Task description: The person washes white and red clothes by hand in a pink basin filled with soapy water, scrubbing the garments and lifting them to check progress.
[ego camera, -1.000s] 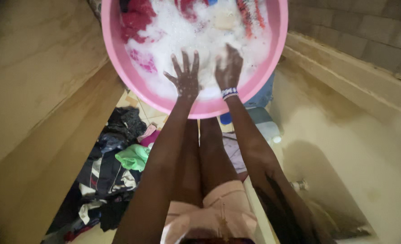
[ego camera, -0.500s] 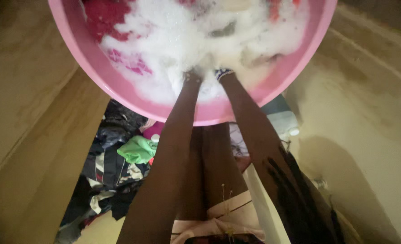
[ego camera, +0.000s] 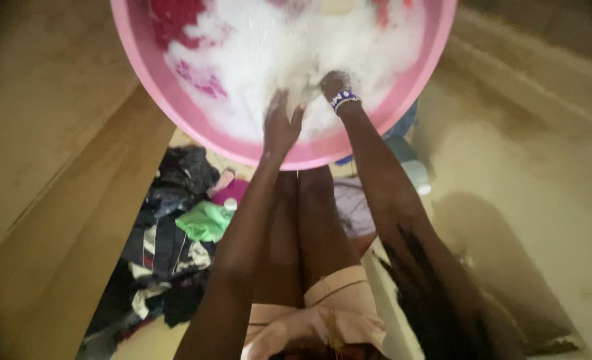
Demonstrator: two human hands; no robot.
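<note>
— Lying at the left on the floor, what is that?
— A heap of dark clothes point(ego camera: 166, 247) with a bright green garment point(ego camera: 206, 221) on top.
— And the hands?
— The left hand point(ego camera: 281, 127) is resting open, fingers apart, on the near edge of the white suds point(ego camera: 269, 53) in the round pink plastic basin point(ego camera: 176, 110). The right hand point(ego camera: 333, 83), wearing a blue and white beaded wristband point(ego camera: 344, 100), is sinking into foam; I cannot tell its grip.
</note>
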